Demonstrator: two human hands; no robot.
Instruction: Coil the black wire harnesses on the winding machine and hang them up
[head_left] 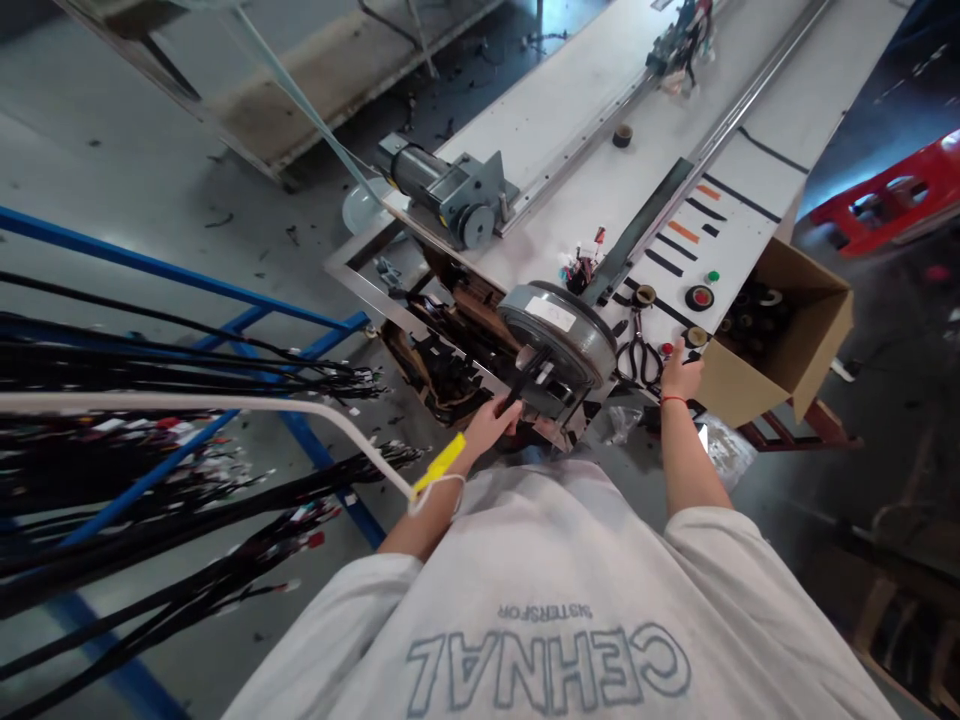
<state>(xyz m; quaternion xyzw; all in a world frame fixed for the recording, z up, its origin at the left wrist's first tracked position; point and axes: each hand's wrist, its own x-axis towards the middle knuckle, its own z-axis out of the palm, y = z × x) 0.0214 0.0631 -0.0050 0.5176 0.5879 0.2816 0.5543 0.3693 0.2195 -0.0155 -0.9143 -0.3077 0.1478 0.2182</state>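
My left hand [496, 424] is closed around a dark bar-like piece [525, 383] that runs up to the hub of a large grey wheel [559, 335] at the bench's near end. The wheel carries a white label. My right hand [681, 376] is at the bench edge, fingers stretched forward, beside a red button [667, 350] and a roll of tape [696, 337]; whether it touches either is unclear. Black-handled scissors [639, 358] lie to its left, below another tape roll [643, 295]. A wire bundle with connectors [581, 268] lies behind the wheel.
A motor [427, 185] is mounted at the bench's left side. An open cardboard box [787, 335] with dark rolls stands at the right. Blue racks [300, 440] hung with black cables stand at the left. Another wire bundle [679, 45] lies far up the white bench [555, 110].
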